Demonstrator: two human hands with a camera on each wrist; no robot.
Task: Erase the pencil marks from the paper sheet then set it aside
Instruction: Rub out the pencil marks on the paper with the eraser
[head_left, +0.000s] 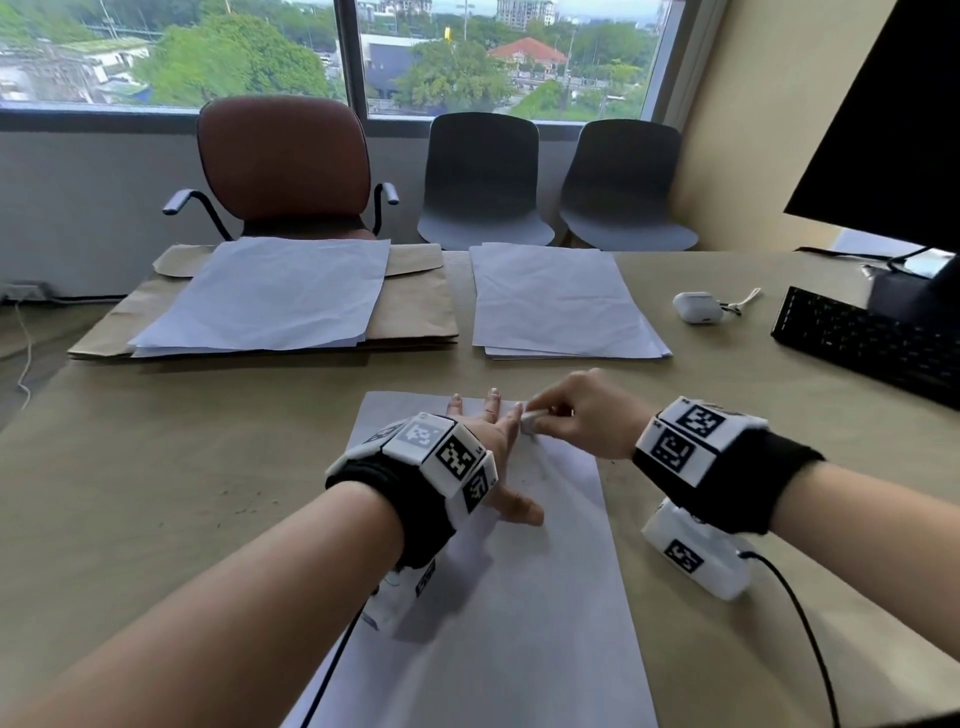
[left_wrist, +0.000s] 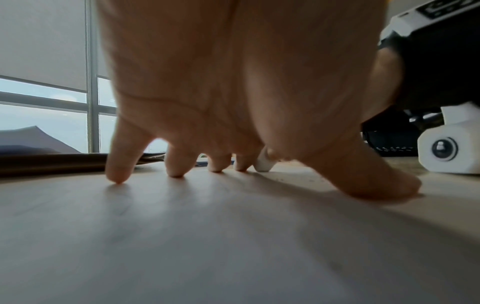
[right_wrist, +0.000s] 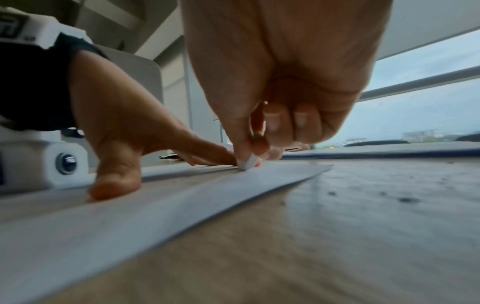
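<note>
A white paper sheet (head_left: 524, 571) lies on the table in front of me, long side running away from me. My left hand (head_left: 493, 447) presses flat on its upper part, fingers spread and straight, fingertips (left_wrist: 176, 172) on the paper. My right hand (head_left: 566, 410) pinches a small white eraser (head_left: 532, 420) between thumb and fingers and holds it against the paper near the far edge, right beside the left index finger. The eraser (right_wrist: 248, 162) touches the sheet (right_wrist: 130, 209) in the right wrist view. Faint grey smudges show below the eraser.
A stack of white sheets (head_left: 561, 301) lies at the back centre. Another stack (head_left: 270, 296) rests on a brown envelope (head_left: 415, 306) at the back left. An earbud case (head_left: 696, 306), a black keyboard (head_left: 872, 343) and a monitor (head_left: 893, 130) stand right. Chairs line the far side.
</note>
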